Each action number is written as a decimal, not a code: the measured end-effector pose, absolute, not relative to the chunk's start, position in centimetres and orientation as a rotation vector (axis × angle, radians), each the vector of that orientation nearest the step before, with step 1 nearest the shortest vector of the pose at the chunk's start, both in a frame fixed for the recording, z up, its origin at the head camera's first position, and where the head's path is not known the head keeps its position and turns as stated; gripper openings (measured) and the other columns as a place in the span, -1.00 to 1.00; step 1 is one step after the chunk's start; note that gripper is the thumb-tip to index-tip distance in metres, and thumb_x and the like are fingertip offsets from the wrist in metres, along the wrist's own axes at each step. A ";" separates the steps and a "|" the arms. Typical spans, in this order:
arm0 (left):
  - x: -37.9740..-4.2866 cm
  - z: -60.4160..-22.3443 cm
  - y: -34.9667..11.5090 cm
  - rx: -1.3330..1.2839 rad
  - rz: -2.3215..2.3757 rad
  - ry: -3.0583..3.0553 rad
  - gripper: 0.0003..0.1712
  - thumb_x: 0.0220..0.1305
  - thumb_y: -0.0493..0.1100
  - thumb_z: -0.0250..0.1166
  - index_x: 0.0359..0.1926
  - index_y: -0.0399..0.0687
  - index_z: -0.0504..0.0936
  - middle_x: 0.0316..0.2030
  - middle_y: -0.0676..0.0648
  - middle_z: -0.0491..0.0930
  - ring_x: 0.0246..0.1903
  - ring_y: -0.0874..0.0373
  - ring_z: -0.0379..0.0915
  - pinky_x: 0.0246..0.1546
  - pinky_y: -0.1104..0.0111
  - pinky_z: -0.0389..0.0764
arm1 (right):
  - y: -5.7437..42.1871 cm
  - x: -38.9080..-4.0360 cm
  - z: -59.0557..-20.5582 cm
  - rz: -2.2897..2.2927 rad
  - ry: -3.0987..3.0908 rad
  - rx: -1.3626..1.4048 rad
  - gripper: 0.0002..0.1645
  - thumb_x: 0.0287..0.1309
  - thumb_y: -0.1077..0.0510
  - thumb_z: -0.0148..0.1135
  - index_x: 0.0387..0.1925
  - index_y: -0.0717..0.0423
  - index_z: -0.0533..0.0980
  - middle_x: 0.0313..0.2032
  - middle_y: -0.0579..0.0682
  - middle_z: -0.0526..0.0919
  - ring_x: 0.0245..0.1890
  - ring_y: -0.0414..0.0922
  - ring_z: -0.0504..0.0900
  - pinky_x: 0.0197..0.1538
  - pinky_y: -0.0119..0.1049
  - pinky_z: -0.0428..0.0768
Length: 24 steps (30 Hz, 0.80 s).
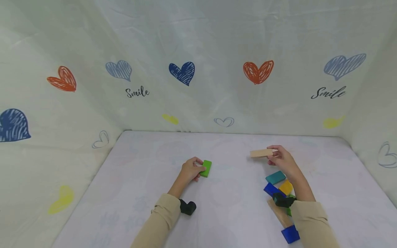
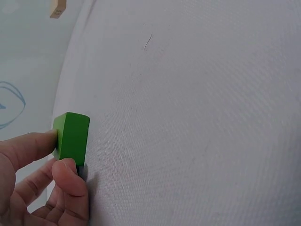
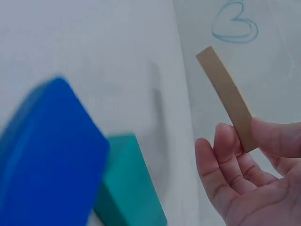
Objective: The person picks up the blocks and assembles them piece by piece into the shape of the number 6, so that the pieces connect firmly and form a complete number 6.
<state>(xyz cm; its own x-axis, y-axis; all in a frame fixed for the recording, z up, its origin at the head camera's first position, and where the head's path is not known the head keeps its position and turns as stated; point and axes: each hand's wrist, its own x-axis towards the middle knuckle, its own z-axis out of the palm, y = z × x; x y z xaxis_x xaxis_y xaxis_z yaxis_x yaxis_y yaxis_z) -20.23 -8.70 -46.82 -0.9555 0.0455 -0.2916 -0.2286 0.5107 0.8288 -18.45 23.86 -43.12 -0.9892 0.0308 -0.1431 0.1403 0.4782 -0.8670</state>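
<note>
My left hand pinches a green block near the middle of the table. In the left wrist view the green block is held between thumb and fingers, close to the white surface. Farther right, my right hand pinches a long plain wooden block by its right end. The right wrist view shows this wooden block raised off the table, its shadow falling on the cloth. Just below the right hand lies a teal block.
Beneath the right forearm sit a blue block, a yellow block, a partly hidden green block, a long wooden block and another blue block. A white cloth wall with printed hearts stands behind the table.
</note>
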 end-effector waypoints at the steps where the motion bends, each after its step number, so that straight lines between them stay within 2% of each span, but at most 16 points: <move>1: -20.2 -46.9 -8.7 -0.148 1.423 2.479 -0.72 0.13 -0.22 0.29 -0.12 -0.19 0.53 -0.61 -0.02 0.39 -0.79 0.25 0.29 -0.78 0.51 0.41 | 23.5 -18.6 -43.2 -1.581 2.574 0.162 -0.50 0.32 0.20 -0.03 0.24 0.25 0.18 -0.16 0.21 0.45 -0.32 -0.17 0.59 -0.20 -0.51 0.60; 5: -20.3 -47.0 -8.7 -0.142 1.421 2.482 -0.70 0.13 -0.21 0.29 -0.10 -0.18 0.53 -0.61 -0.02 0.40 -0.81 0.25 0.28 -0.79 0.50 0.41 | 21.8 -19.1 -43.6 -1.732 2.423 0.170 -0.48 0.34 0.22 -0.10 0.28 0.23 0.12 -0.14 0.18 0.43 -0.32 -0.25 0.55 -0.15 -0.52 0.57; 8: -20.3 -47.0 -8.7 -0.150 1.417 2.481 -0.70 0.13 -0.21 0.29 -0.09 -0.19 0.53 -0.61 -0.03 0.41 -0.82 0.25 0.29 -0.80 0.49 0.42 | 20.5 -19.4 -44.1 -1.819 2.326 0.183 -0.48 0.35 0.24 -0.15 0.30 0.22 0.09 -0.17 0.08 0.39 -0.31 -0.25 0.52 -0.13 -0.50 0.55; 15: -20.3 -47.0 -8.8 -0.171 1.446 2.446 -0.69 0.15 -0.23 0.28 -0.07 -0.19 0.53 -0.58 -0.02 0.38 -0.77 0.27 0.34 -0.74 0.48 0.50 | 17.6 -20.5 -45.4 -1.963 2.211 0.197 -0.52 0.33 0.26 -0.16 0.26 0.25 0.15 -0.27 -0.02 0.38 -0.35 -0.26 0.52 -0.15 -0.42 0.60; 24: -20.4 -47.0 -8.7 -0.208 1.456 2.426 -0.70 0.16 -0.24 0.27 -0.06 -0.18 0.53 -0.56 -0.02 0.37 -0.74 0.27 0.35 -0.71 0.46 0.54 | 14.5 -22.0 -46.3 -1.994 2.166 0.109 -0.52 0.30 0.31 -0.11 0.25 0.29 0.24 -0.30 0.02 0.47 -0.33 -0.22 0.58 -0.07 -0.31 0.62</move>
<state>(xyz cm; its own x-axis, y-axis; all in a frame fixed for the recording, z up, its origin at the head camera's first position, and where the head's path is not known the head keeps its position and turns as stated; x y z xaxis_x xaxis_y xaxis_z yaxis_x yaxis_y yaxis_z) -20.38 -8.74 -47.04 -0.9434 0.0313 -0.3300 -0.2766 0.4748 0.8355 -22.00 14.46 -46.31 -0.9783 -0.0777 -0.1920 0.1850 0.0899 -0.9786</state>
